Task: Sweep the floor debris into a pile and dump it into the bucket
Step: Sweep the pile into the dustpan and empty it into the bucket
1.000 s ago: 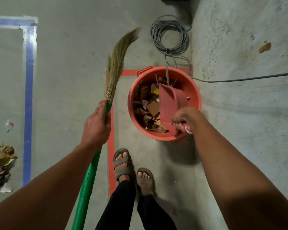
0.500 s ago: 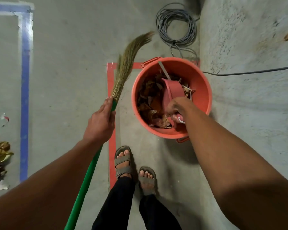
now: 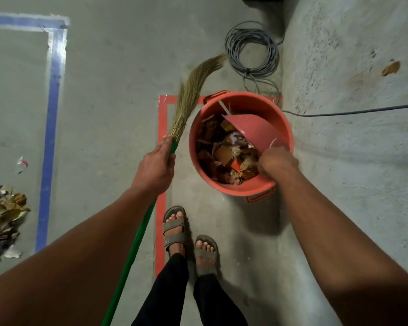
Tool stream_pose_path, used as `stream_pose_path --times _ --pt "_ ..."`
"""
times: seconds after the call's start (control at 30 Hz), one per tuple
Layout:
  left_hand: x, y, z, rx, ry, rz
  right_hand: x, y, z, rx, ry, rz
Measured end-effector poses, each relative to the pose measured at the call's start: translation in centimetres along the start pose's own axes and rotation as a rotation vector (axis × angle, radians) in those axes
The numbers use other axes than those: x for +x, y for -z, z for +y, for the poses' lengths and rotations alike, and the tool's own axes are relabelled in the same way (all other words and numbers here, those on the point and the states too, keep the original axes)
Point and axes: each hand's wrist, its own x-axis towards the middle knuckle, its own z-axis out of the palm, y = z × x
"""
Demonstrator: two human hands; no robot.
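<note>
bare grey concrete floor all round me, rougher off beyond my right arm. a blue tape line runs out past my left hand, and a red tape corner lies between my hands, under my feet. a coiled cable sits ahead of my right hand, and a thin wire trails off to its right. my left hand is clenched round the broom, gripping the green handle just below the straw head, which points forward and brushes near the bucket. my right hand is closed over the near rim of the bucket, grasping the dustpan, which tilts down inside it. the bucket holds leaves and scraps. a debris pile lies well off to the left of my left arm.
</note>
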Motion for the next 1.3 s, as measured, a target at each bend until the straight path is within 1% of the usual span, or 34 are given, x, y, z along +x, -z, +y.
stream_pose_path --times 0.1,0.23,0.27,0.4,0.5,0.57,0.7,0.73,0.8,0.83,0.9,0.97,1.13,1.23,1.3 --pt "0.5 -1.9 -1.4 0.019 -0.039 -0.003 2.1 -2.2 -1.9 -0.141 0.086 0.079" --pt "0.9 -4.4 -3.5 0.034 -0.054 -0.020 4.3 -4.6 -4.7 -0.283 0.095 0.055" --pt "0.9 -4.9 -3.9 0.037 -0.052 -0.019 5.0 -5.3 -5.0 -0.293 0.080 0.037" --pt "0.7 -5.6 -4.6 0.041 -0.044 -0.021 5.8 -6.9 -4.7 -0.291 0.095 0.060" --pt "0.0 -4.8 -3.8 0.041 -0.042 -0.029 5.1 -6.7 -3.2 -0.212 0.129 0.105" --pt "-0.4 -3.8 -3.0 0.043 -0.032 -0.023 4.3 -5.6 -1.9 -0.120 0.129 0.108" --pt "-1.7 -1.0 -1.1 0.027 0.009 -0.012 1.4 -2.2 0.9 0.098 0.076 0.035" --pt "-1.8 -0.4 -0.8 0.024 0.022 -0.009 0.7 -1.4 1.5 0.182 0.062 -0.002" --pt "-2.7 0.8 -0.2 0.015 0.036 0.004 -1.1 0.0 2.7 0.350 0.060 -0.133" --pt "-3.3 1.4 0.1 0.010 0.038 0.014 -2.1 0.3 3.5 0.407 0.069 -0.188" --pt "-4.3 2.3 0.6 0.000 0.039 0.032 -4.2 0.7 4.9 0.617 0.076 -0.278" --pt "-5.6 3.3 0.8 -0.037 0.050 0.054 -6.6 0.8 5.4 0.769 0.084 -0.402" --pt "-8.6 5.1 -0.8 -0.073 0.065 0.083 -10.7 -0.3 3.9 1.234 0.168 -0.696" --pt "-9.6 5.7 -3.4 -0.088 0.110 0.097 -12.3 -1.3 0.5 1.388 0.273 -0.813" --pt "-10.1 5.7 -5.7 -0.106 0.130 0.123 -12.8 -2.0 -3.1 1.449 0.328 -0.862"
